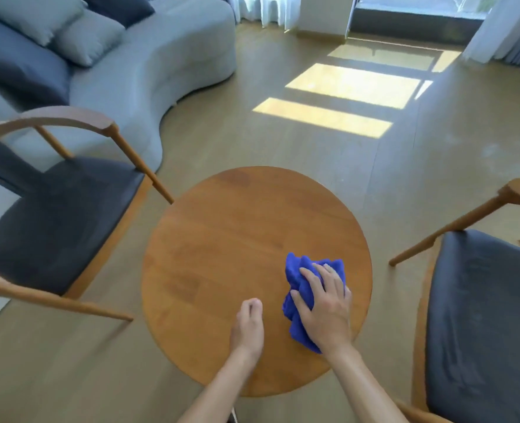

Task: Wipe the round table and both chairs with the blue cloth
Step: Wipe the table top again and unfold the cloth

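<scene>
Step in hand, as I judge it: wiping the round tabletop [222,239]; neither chair looks attended to yet.

Cloth [298,288] sits bunched at lower right of the tabletop, just inside the rim. My right hand [325,309] lies flat on top of it, fingers spread and fairly straight, pressing down, not clamped round it. Left hand [248,325] hovers over or rests on the wood just left of the cloth, fingers curled under, holding nothing that I can see; whether it touches the surface I cannot tell.

Notes for doing this well:
- Cloth is wadded, so little of it meets the wood. Flatten it under the palm for wider contact.
- Work in overlapping passes from the far edge at frame centre back toward me, then run round the rim.
- Left half looks uncovered from here; reach across, or shift the left hand out of the path.

Left chair [57,221] at frame left, right chair [484,315] at lower right, both dark-seated, both close by for afterwards.
</scene>
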